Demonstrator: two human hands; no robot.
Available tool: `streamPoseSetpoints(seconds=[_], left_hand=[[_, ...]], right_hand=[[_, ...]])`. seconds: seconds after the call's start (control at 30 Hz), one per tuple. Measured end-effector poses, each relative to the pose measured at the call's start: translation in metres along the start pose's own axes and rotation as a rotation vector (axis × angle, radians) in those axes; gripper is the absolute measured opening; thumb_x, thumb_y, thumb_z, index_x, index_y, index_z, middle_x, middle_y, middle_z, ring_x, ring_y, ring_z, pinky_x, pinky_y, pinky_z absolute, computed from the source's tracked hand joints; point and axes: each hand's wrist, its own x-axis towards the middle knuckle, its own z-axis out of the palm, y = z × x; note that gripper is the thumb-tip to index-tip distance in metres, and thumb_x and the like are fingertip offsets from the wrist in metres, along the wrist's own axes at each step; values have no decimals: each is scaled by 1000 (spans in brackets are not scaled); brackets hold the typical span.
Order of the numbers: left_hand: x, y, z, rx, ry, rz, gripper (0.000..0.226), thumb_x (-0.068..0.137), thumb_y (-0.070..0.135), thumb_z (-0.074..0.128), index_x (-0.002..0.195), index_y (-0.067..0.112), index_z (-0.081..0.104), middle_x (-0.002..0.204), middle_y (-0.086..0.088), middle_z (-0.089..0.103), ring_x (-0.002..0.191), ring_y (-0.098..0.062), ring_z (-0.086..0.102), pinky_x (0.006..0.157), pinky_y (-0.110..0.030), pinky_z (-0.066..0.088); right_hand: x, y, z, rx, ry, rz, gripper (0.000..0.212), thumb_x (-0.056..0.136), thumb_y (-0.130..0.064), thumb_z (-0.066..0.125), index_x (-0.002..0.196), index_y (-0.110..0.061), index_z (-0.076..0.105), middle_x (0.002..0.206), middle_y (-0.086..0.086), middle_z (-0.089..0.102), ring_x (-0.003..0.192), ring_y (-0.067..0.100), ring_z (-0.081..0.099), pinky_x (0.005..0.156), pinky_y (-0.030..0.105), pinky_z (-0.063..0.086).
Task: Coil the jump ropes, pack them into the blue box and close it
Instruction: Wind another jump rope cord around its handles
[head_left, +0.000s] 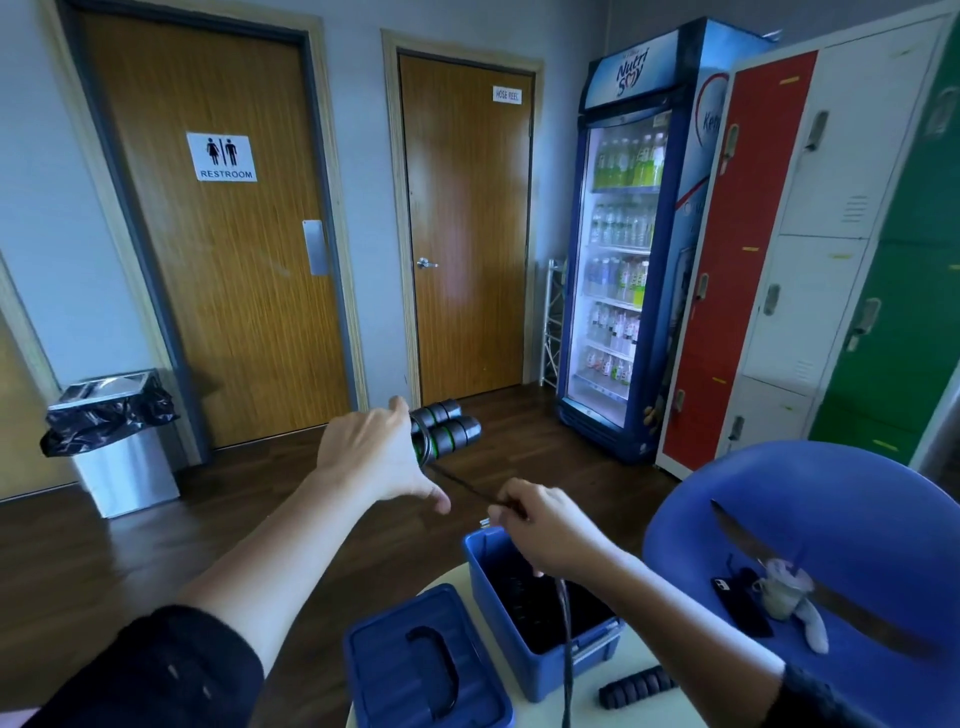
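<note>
Mid-coil: left hand (371, 452) grip clenched on rope handles (445, 428) above blue box (540, 670); right hand (545, 525) pinches cord (467, 486). Next: another wrap, then pack. Lid (421, 670) off beside box.

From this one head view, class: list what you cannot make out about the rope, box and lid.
- Blue box contents: dark inside, partly behind the right hand.
- Rope lower end: cut off by the bottom edge.
- Handles: partly hidden by the left hand.
- Lid: near edge cropped.
</note>
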Motion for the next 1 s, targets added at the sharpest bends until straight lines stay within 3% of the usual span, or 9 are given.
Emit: streamPoseSetpoints(seconds=[0.17, 0.27, 0.33, 0.47, 0.63, 0.73, 0.8, 0.9, 1.0], left_hand=[[-4, 4, 5, 86, -29, 156, 116, 40, 92, 62, 123, 13, 46, 92, 0, 66, 83, -23, 64, 64, -29, 38], [-8, 8, 4, 50, -16, 314, 110, 44, 96, 53, 121, 18, 49, 70, 7, 54, 65, -17, 56, 61, -28, 44], [-10, 10, 3, -55, -24, 422, 100, 50, 95, 52, 118, 22, 52, 63, 8, 54, 59, -13, 56, 58, -24, 45], [-16, 9, -3, -306, -83, 491, 74, 57, 87, 59, 105, 32, 51, 87, 14, 61, 80, -8, 62, 69, -19, 46], [-16, -3, -1, -542, -31, 477, 103, 46, 97, 51, 127, 34, 38, 99, 12, 66, 85, -7, 64, 76, -30, 56], [-18, -1, 0, -672, -17, 484, 106, 47, 92, 58, 136, 49, 19, 108, 11, 66, 89, -11, 67, 81, -34, 56], [-19, 2, 2, -738, -16, 514, 108, 51, 85, 66, 141, 57, 14, 112, 18, 65, 91, -10, 68, 84, -33, 56], [-16, 4, 6, -768, -26, 543, 95, 49, 80, 73, 133, 56, 34, 111, 21, 65, 95, -6, 66, 86, -35, 55], [-13, 6, 7, -734, -52, 496, 88, 39, 81, 75, 113, 46, 41, 99, 15, 66, 85, -5, 65, 78, -37, 56]], right_hand=[[2, -36, -40, -323, 160, -456, 16, 91, -31, 56, 89, -22, 69, 78, -9, 62, 71, 11, 55, 64, 30, 43], [21, -48, -61, -188, 86, -590, 7, 89, -26, 65, 91, -20, 65, 72, -18, 57, 65, 0, 52, 62, 16, 37], [36, -53, -68, -91, 31, -606, 20, 83, -31, 72, 90, -21, 56, 68, -20, 58, 65, -3, 55, 62, 12, 38], [61, -43, -67, 90, 77, -477, 40, 69, -37, 82, 75, -24, 45, 58, -15, 51, 53, -1, 43, 52, 14, 32], [71, -10, -51, 481, -161, -258, 25, 82, -30, 69, 77, -15, 49, 58, -13, 53, 49, -2, 45, 49, 16, 37], [56, -9, -37, 719, -296, -118, 20, 89, -24, 58, 103, -10, 53, 81, -3, 60, 71, 9, 57, 66, 26, 48], [51, -4, -26, 705, -315, -152, 16, 93, -28, 54, 100, -14, 59, 79, -7, 64, 73, 6, 59, 74, 25, 47], [49, 1, -3, 653, -348, -125, 10, 85, -16, 52, 76, -14, 54, 69, 7, 49, 65, 18, 45, 64, 29, 37], [46, 1, 10, 716, -270, 17, 16, 76, -24, 42, 68, -11, 44, 57, 0, 39, 50, 9, 39, 51, 21, 34]])
